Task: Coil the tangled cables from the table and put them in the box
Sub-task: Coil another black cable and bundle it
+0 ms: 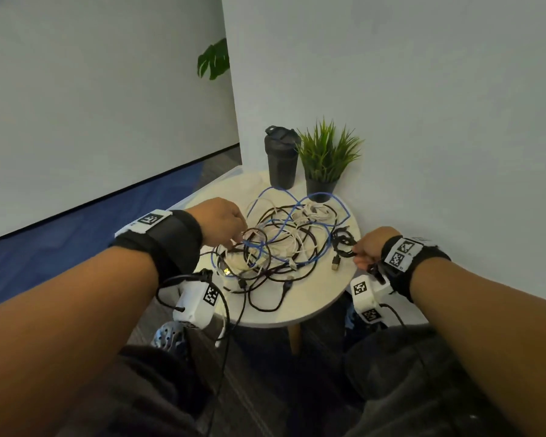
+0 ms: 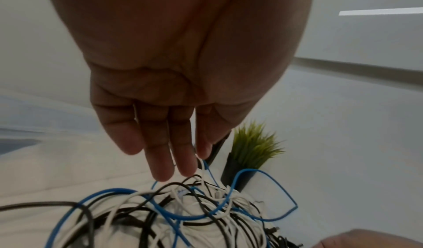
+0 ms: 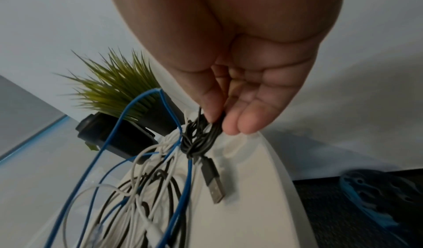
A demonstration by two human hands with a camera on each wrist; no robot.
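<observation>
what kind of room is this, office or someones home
Probably an office corner or lounge, though a home can't be ruled out: plain white partition walls, blue carpet flooring, and a small round white side table holding a potted green plant.

Head view: high up, looks down and forward at round table point(image 1: 322, 298), both arms in sight. Left wrist view: very close under left hand point(image 2: 174, 82), looks along fingers at cable pile point(image 2: 183, 215). Right wrist view: very close under right hand point(image 3: 247, 67), looks along fingers. All three share cable pile and small plant point(image 1: 325, 152).
</observation>
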